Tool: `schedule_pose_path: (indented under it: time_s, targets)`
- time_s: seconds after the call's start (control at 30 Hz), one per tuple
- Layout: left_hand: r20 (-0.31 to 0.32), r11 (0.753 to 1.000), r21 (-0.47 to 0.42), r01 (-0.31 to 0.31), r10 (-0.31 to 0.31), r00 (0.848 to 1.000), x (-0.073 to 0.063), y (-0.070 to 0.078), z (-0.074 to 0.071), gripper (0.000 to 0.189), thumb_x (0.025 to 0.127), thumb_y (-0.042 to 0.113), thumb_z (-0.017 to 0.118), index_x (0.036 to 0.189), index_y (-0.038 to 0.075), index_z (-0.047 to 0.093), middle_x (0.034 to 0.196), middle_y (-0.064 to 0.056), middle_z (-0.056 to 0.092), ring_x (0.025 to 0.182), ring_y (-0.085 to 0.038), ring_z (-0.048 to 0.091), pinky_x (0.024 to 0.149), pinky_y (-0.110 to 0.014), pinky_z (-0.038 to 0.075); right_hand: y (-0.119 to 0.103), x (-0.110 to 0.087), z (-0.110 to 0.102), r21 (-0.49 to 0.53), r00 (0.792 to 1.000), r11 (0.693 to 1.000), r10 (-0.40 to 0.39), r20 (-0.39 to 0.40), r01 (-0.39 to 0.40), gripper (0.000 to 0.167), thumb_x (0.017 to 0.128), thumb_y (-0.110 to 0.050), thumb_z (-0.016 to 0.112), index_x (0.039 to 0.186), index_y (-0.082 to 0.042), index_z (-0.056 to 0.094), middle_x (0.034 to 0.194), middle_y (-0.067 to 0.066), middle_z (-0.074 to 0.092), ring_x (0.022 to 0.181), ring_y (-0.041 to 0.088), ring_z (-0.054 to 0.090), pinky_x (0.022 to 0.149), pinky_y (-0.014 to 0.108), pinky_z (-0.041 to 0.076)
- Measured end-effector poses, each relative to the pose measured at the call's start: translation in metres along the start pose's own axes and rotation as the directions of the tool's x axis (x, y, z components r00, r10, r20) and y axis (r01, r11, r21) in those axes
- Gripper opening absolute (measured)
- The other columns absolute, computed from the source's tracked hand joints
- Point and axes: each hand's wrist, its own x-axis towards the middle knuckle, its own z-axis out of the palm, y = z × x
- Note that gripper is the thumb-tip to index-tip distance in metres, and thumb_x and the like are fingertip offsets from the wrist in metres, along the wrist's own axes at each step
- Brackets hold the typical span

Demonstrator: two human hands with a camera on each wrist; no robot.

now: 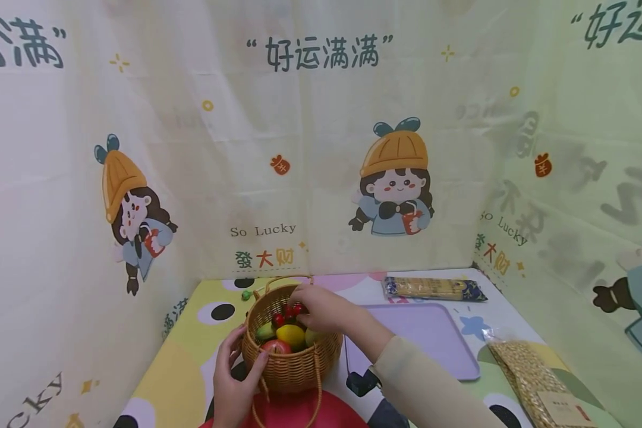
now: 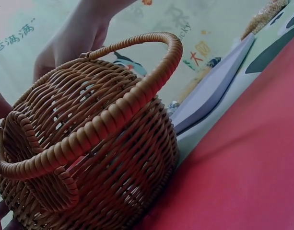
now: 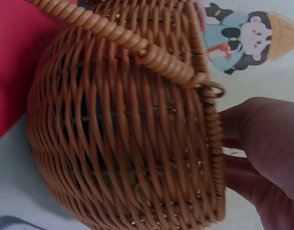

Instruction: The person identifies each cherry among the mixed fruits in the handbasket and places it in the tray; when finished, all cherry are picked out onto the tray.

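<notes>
A round wicker basket (image 1: pixel 294 371) stands near the table's front, holding fruit. Among the fruit are a yellow lemon-like one (image 1: pixel 291 337), a red one (image 1: pixel 276 347), a green one (image 1: pixel 266 331) and several dark red cherries (image 1: pixel 279 320). My left hand (image 1: pixel 234 371) grips the basket's left side, its thumb at the rim. From the right, my right hand (image 1: pixel 319 309) reaches over the far rim, fingers down by the cherries. In the right wrist view the right hand's fingertips vanish behind the rim (image 3: pixel 215 139), so whether they pinch anything is hidden. One handle (image 2: pixel 113 117) hangs down toward me.
A lilac tray (image 1: pixel 422 333) lies right of the basket. Behind it is a pack of noodle-like sticks (image 1: pixel 433 289); a bag of grains (image 1: pixel 535 380) lies at front right. A small green item (image 1: pixel 246 295) sits behind the basket. A black device (image 1: pixel 361 383) lies by the right forearm.
</notes>
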Motion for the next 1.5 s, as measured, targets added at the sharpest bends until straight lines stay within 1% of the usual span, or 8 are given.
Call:
schedule_pose_path:
  time_s: [0.13, 0.23, 0.57, 0.8, 1.07, 1.3, 1.4, 1.5]
  targets:
    - [0.004, 1.0, -0.009, -0.014, 0.014, 1.0, 0.0, -0.003, -0.001, 0.066, 0.098, 0.025, 0.088, 0.157, 0.026, 0.057, 0.159, 0.002, 0.058, 0.139, -0.002, 0.049, 0.106, -0.017, 0.047, 0.001, 0.004, 0.007, -0.025, 0.999, 0.999, 0.039, 0.015, -0.039, 0.03, 0.104, -0.014, 0.078, 0.134, -0.01, 0.077, 0.136, 0.007, 0.072, 0.117, 0.015, 0.069, 0.11, 0.034, 0.061]
    - [0.026, 1.0, -0.008, -0.022, 0.022, 0.999, 0.001, -0.004, -0.004, 0.067, 0.098, 0.026, 0.089, 0.157, 0.027, 0.058, 0.158, 0.003, 0.058, 0.133, -0.004, 0.052, 0.102, -0.009, 0.048, 0.001, 0.008, 0.01, -0.062, 0.998, 0.997, 0.053, 0.022, -0.052, 0.031, 0.104, -0.014, 0.078, 0.135, -0.009, 0.077, 0.133, 0.006, 0.072, 0.113, 0.013, 0.068, 0.109, 0.033, 0.061]
    - [0.135, 1.0, -0.031, 0.001, 0.003, 0.991, 0.002, -0.011, -0.009, 0.07, 0.097, 0.027, 0.09, 0.158, 0.029, 0.058, 0.158, 0.001, 0.059, 0.137, 0.002, 0.053, 0.108, -0.042, 0.06, 0.006, 0.013, 0.021, -0.127, 0.992, 0.986, 0.117, 0.044, -0.11, 0.027, 0.104, -0.011, 0.074, 0.13, -0.014, 0.082, 0.128, 0.002, 0.076, 0.117, 0.014, 0.071, 0.113, 0.035, 0.06]
    - [0.129, 0.997, -0.072, 0.015, -0.006, 0.992, 0.0, -0.014, -0.007, 0.071, 0.096, 0.022, 0.091, 0.158, 0.029, 0.059, 0.159, 0.004, 0.058, 0.14, 0.001, 0.052, 0.102, -0.029, 0.06, 0.008, 0.014, 0.029, -0.141, 0.987, 0.981, 0.145, 0.065, -0.135, 0.028, 0.104, -0.012, 0.074, 0.131, -0.015, 0.081, 0.126, 0.001, 0.076, 0.115, 0.013, 0.07, 0.112, 0.035, 0.061]
    - [0.113, 0.996, -0.083, 0.018, -0.008, 0.994, 0.002, -0.014, -0.01, 0.07, 0.097, 0.021, 0.09, 0.159, 0.029, 0.059, 0.159, 0.004, 0.058, 0.138, 0.001, 0.053, 0.099, -0.023, 0.06, 0.007, 0.022, 0.035, -0.251, 0.987, 0.96, 0.146, 0.063, -0.125, 0.031, 0.097, -0.01, 0.084, 0.127, -0.017, 0.081, 0.121, 0.001, 0.068, 0.103, 0.01, 0.066, 0.102, 0.028, 0.063]
    - [0.116, 0.997, -0.068, 0.028, -0.02, 0.993, 0.003, -0.015, -0.012, 0.071, 0.097, 0.023, 0.089, 0.161, 0.029, 0.057, 0.162, 0.004, 0.056, 0.139, 0.002, 0.051, 0.1, -0.026, 0.061, 0.009, 0.028, 0.038, -0.386, 0.994, 0.919, 0.106, 0.038, -0.083, 0.032, 0.097, -0.015, 0.085, 0.128, -0.015, 0.078, 0.125, 0.003, 0.068, 0.114, 0.017, 0.069, 0.108, 0.029, 0.06]
    - [0.118, 0.998, -0.065, 0.029, -0.021, 0.993, 0.004, -0.015, -0.013, 0.071, 0.098, 0.023, 0.089, 0.161, 0.028, 0.057, 0.163, 0.003, 0.055, 0.14, 0.002, 0.05, 0.102, -0.028, 0.062, 0.007, 0.028, 0.036, -0.372, 0.995, 0.924, 0.098, 0.022, -0.083, 0.029, 0.098, -0.013, 0.083, 0.126, -0.015, 0.079, 0.121, 0.003, 0.07, 0.113, 0.016, 0.069, 0.107, 0.03, 0.06]
    - [0.119, 0.998, -0.06, 0.031, -0.024, 0.993, 0.004, -0.015, -0.013, 0.071, 0.098, 0.024, 0.089, 0.162, 0.028, 0.056, 0.163, 0.003, 0.055, 0.14, 0.003, 0.049, 0.102, -0.03, 0.062, 0.003, 0.024, 0.028, -0.272, 0.995, 0.957, 0.103, -0.006, -0.101, 0.026, 0.098, -0.007, 0.081, 0.123, -0.014, 0.079, 0.115, 0.001, 0.07, 0.105, 0.014, 0.067, 0.101, 0.031, 0.062]
